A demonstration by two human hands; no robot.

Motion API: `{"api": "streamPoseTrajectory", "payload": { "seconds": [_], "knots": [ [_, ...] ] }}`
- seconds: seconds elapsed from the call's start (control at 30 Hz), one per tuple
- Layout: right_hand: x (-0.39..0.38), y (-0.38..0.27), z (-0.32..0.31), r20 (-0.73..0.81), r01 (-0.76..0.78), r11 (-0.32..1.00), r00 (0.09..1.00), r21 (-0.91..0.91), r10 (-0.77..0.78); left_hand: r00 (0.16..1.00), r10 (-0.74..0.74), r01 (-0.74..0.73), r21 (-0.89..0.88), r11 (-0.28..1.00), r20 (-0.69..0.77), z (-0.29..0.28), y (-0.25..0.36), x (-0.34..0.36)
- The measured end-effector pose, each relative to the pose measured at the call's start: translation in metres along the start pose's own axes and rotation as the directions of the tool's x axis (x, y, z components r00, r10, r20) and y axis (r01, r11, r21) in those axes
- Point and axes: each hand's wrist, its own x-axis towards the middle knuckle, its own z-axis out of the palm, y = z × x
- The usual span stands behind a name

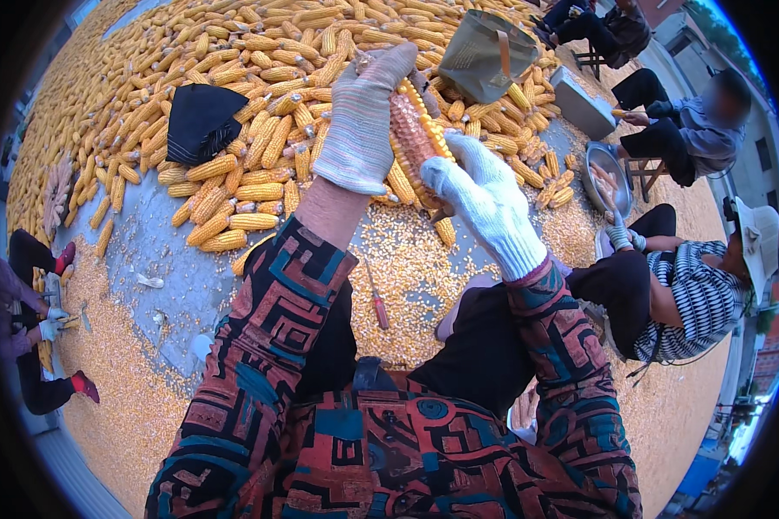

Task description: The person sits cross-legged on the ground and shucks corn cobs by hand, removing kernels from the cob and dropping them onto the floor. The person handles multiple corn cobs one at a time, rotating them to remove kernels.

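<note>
Between my gloved hands is a corn cob, partly stripped: a broad band of bare pinkish cob shows, with yellow kernels along its edges. My left hand, in a grey striped glove, is closed round its upper end. My right hand, in a white knit glove, grips the lower right side, thumb against the kernels. Below them a screwdriver with a red handle lies among loose kernels on the ground in front of my knees.
A large heap of corn cobs spreads ahead, with a black cloth and a green-grey bag on it. To the right sit several people, near a metal basin and a grey box. Another person's gloved hands work at far left.
</note>
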Motion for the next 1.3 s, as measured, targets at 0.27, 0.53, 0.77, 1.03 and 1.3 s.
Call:
{"api": "streamPoseTrajectory", "payload": {
  "seconds": [0.27,0.53,0.77,1.03,1.3],
  "knots": [
    [0.003,0.017,-0.013,0.026,-0.067,0.966,0.998,0.249,0.063,0.994,-0.09,0.096,-0.093,0.991,0.07,-0.002,0.0,0.001],
    [0.008,0.024,-0.007,-0.169,-0.011,0.92,0.982,0.393,0.084,0.993,-0.119,0.119,0.099,0.988,-0.007,0.011,-0.032,0.003],
    [0.008,0.024,-0.026,-0.236,0.018,0.999,0.971,-0.035,-0.026,0.956,-0.291,0.282,0.179,0.943,0.028,0.027,-0.038,-0.02],
    [0.031,0.044,-0.054,-0.144,-0.056,0.763,0.971,0.644,0.193,0.821,-0.523,0.442,0.326,0.836,0.23,0.038,-0.043,-0.036],
    [0.031,0.049,-0.068,-0.27,0.041,0.548,0.899,0.835,0.345,0.833,-0.458,0.284,0.47,0.836,0.311,0.038,-0.074,-0.041]
  ]
}}
